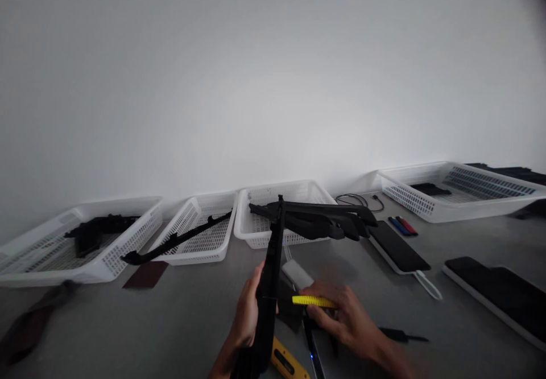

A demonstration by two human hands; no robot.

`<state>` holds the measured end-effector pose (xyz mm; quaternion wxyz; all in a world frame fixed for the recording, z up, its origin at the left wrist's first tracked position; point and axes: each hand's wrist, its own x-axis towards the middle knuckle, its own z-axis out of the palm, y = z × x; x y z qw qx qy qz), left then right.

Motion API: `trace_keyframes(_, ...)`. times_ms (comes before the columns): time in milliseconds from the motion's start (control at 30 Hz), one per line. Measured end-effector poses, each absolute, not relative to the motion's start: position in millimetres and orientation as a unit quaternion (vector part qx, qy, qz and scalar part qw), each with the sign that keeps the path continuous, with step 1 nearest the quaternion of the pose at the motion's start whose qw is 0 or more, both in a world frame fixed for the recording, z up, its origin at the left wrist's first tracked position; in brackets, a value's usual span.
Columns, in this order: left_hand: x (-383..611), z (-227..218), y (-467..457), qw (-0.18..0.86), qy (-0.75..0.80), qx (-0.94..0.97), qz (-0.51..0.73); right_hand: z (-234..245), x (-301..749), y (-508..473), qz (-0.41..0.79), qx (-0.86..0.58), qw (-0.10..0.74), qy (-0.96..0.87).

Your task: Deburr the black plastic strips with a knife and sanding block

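My left hand (247, 308) is closed around a long, narrow black plastic part (273, 254), which stands nearly upright before me. My right hand (347, 316) pinches a yellow ribbed tool (313, 301) just to the right of that part; its tip appears apart from the part. What kind of tool it is cannot be made out. Under my hands lie a pale block (297, 275) and a yellow-orange tool (289, 361) with a dark inset. A slim dark object with a small blue light (312, 355) is beside them.
White baskets stand along the wall: a left one (108, 265), a second (217, 254), a middle one (256, 241) with several black parts (315, 225) across it, and a right one (435, 213). A strapped phone-like device (398, 245) and a dark slab (499, 293) lie right.
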<state>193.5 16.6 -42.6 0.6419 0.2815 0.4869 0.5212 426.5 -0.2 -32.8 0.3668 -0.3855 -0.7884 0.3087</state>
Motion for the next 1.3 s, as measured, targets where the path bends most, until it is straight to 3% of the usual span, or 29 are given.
trace_keyframes(200,191,-37,13,0.665,0.461,0.310,0.500,-30,429,2,0.294,-0.387,0.372,-0.791)
trace_keyframes(433,190,-39,14,0.614,0.491,0.295,0.544,-29,429,-3,0.290,-0.353,0.369,-0.809)
trace_keyframes(667,196,-37,14,0.603,0.488,0.283,0.564,-31,426,1,0.311,-0.404,0.368,-0.778)
trace_keyframes(833,196,-39,13,0.633,0.460,0.279,0.556,-37,431,7,0.280,-0.479,0.413,-0.722)
trace_keyframes(1067,194,-34,15,0.603,0.465,0.288,0.581,-34,431,1,0.312,-0.419,0.358,-0.774)
trace_keyframes(1300,191,-37,19,0.635,0.454,0.374,0.500,-41,428,11,0.309,-0.484,0.388,-0.721)
